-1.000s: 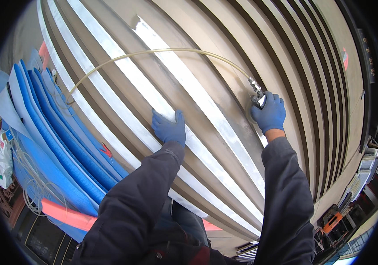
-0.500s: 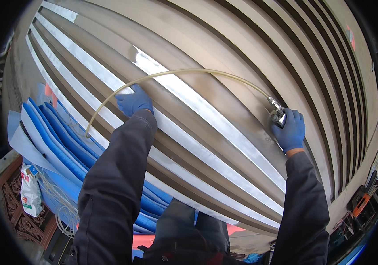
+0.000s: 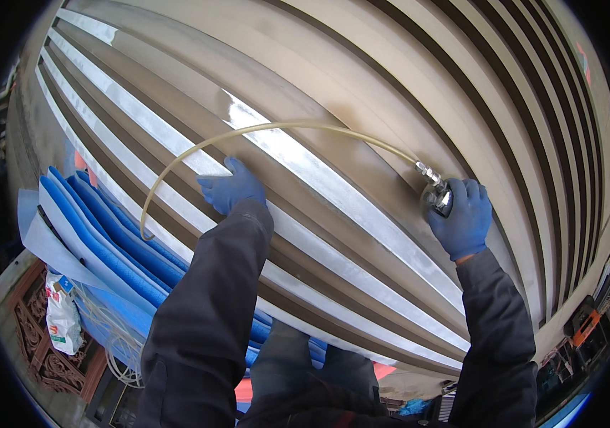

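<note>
My right hand point(image 3: 465, 217), in a blue glove, is closed around a chrome air tool point(image 3: 435, 194) with a rounded body. Its working face is hidden against the panel. From its fitting a yellowish hose point(image 3: 276, 126) arcs over to the left. Under both hands spreads a large panel of long parallel slats point(image 3: 390, 135), beige-brown with dark grooves between many of them. Several slats at the near left show bright silver metal point(image 3: 319, 180). My left hand point(image 3: 239, 189), also gloved in blue, rests on these slats, fingers stretched out and thumb apart, holding nothing.
Blue foam sheets point(image 3: 109, 250) are stacked under the panel's left edge. A white bag point(image 3: 63, 317) and coiled clear tubing point(image 3: 125, 354) lie at the lower left, beside brown ornamental metalwork point(image 3: 30, 335). An orange and black item point(image 3: 586, 328) is at the lower right.
The tool has moved a little left across the slats with my right hand. My left hand's fingers have straightened and its thumb has spread. The whole view has shifted slightly.
</note>
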Demonstrator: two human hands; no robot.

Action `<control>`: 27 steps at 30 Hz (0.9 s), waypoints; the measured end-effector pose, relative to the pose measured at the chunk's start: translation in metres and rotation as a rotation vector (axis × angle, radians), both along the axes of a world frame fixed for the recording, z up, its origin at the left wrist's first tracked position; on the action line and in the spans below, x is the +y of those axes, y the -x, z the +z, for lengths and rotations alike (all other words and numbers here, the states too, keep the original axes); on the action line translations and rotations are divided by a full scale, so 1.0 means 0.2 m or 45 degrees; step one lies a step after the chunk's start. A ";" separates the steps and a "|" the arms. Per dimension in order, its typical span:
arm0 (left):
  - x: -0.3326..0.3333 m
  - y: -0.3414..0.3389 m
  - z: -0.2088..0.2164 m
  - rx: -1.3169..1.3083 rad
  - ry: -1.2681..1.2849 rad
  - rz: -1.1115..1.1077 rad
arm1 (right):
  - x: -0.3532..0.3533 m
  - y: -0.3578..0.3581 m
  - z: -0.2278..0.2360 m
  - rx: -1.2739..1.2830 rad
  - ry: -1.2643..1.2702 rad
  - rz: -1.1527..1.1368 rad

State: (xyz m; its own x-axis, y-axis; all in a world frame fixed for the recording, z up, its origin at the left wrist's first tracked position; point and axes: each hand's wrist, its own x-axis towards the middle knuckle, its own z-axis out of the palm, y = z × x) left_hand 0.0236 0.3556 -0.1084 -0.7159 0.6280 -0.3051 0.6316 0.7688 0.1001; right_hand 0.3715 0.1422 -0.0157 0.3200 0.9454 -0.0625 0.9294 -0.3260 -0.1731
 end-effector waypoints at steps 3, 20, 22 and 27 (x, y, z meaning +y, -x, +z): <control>0.00 0.00 -0.02 -0.029 0.067 0.046 | 0.01 0.00 0.01 0.016 0.003 0.015; 0.12 0.08 -0.05 0.049 0.235 -0.119 | -0.04 0.02 -0.01 -0.054 0.178 -0.050; 0.11 0.08 -0.04 0.023 0.208 -0.100 | -0.02 0.01 0.00 -0.052 0.191 -0.061; 0.08 0.07 -0.08 0.190 0.400 -0.208 | 0.13 0.02 0.02 -0.071 0.230 -0.111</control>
